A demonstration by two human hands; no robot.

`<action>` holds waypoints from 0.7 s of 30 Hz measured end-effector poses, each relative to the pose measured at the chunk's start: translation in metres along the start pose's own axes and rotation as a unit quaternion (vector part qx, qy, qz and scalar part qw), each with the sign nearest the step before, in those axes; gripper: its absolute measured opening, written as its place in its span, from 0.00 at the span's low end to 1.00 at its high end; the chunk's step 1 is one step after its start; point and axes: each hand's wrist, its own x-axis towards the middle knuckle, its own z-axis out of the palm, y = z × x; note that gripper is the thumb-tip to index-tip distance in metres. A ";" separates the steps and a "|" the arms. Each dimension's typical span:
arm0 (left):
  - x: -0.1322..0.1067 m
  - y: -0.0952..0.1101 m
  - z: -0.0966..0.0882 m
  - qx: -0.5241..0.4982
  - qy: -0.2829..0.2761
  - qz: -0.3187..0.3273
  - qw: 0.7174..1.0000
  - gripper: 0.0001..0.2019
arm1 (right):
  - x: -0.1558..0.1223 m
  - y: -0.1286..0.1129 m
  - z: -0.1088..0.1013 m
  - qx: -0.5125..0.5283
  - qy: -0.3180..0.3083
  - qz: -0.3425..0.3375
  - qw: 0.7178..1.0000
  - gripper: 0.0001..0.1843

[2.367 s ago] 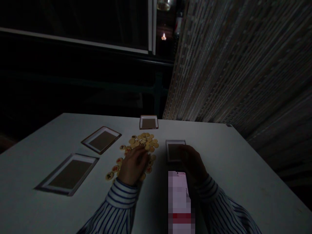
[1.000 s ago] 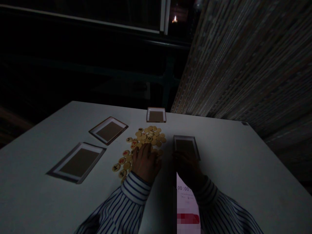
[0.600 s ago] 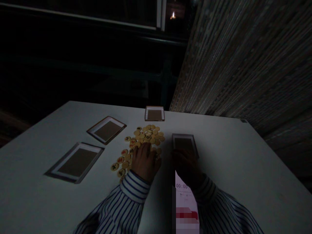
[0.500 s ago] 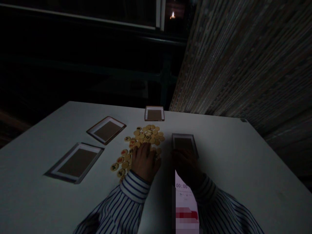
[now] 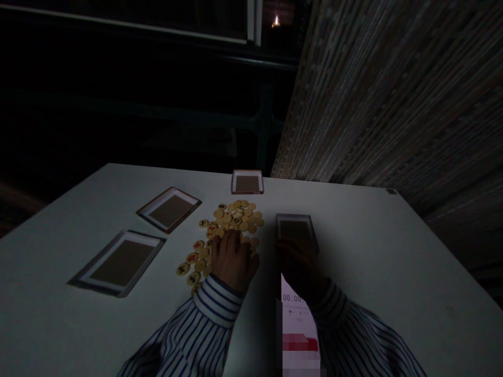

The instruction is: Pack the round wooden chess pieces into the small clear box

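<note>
Round wooden xiangqi pieces (image 5: 237,221) lie in a loose heap on the white table, some showing red or black characters, others blank faces. My left hand (image 5: 231,259) rests palm down over the near side of this heap, fingers slightly spread and touching pieces; what lies under the palm is hidden. To the right, my right hand (image 5: 301,267) is in deep shade, over the top end of a lit phone (image 5: 298,324) showing timer digits. Its fingers reach the near edge of a shallow rectangular box (image 5: 294,229) and cannot be made out clearly.
Left of the pieces lie a brown-edged shallow box (image 5: 170,209) and a grey-edged one (image 5: 121,262). Another small box (image 5: 247,183) stands at the table's (image 5: 353,235) far edge. Hanging string curtain (image 5: 353,94) borders the back right. The room is very dark.
The view has shifted slightly, so things on the table sit a little further left. Both hands keep their places, and the pieces and boxes lie as before.
</note>
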 end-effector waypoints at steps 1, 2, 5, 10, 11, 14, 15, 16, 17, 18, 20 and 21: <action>0.000 0.000 0.000 0.000 -0.001 -0.001 1.000 0.13 | 0.000 0.000 0.000 -0.001 0.002 0.001 1.000 0.12; 0.000 0.000 0.000 -0.001 -0.001 -0.003 1.000 0.13 | 0.000 0.000 0.000 -0.001 0.004 0.000 1.000 0.11; 0.000 0.002 -0.001 -0.002 0.000 -0.006 1.000 0.13 | 0.001 -0.001 -0.001 0.005 0.004 -0.001 1.000 0.12; 0.000 0.003 -0.003 0.002 -0.002 -0.010 1.000 0.13 | 0.001 0.000 -0.001 0.007 -0.002 0.005 1.000 0.13; 0.000 0.003 -0.003 0.002 -0.005 -0.008 1.000 0.13 | 0.000 0.000 -0.001 0.007 -0.003 0.004 1.000 0.13; 0.001 0.002 -0.002 0.000 -0.003 -0.004 1.000 0.12 | 0.000 0.000 0.000 0.006 -0.003 0.005 1.000 0.12; 0.001 0.002 -0.001 -0.002 -0.001 -0.004 1.000 0.12 | 0.000 0.000 0.000 0.006 -0.003 0.005 1.000 0.12; 0.001 0.002 -0.001 -0.003 0.002 -0.004 1.000 0.12 | 0.000 0.000 -0.001 0.006 -0.003 0.005 1.000 0.12; 0.001 0.002 -0.001 -0.005 0.005 -0.005 1.000 0.12 | 0.000 0.000 -0.001 0.006 -0.004 0.004 1.000 0.12; 0.001 0.002 -0.001 -0.007 0.008 -0.007 1.000 0.12 | 0.001 0.000 -0.001 0.006 -0.006 0.002 1.000 0.12; 0.001 0.002 -0.001 -0.013 0.015 -0.004 1.000 0.12 | 0.001 0.000 -0.001 0.005 -0.005 0.000 1.000 0.12; 0.001 0.002 -0.002 -0.017 0.020 -0.001 1.000 0.13 | 0.001 0.000 -0.001 0.003 -0.002 -0.001 1.000 0.12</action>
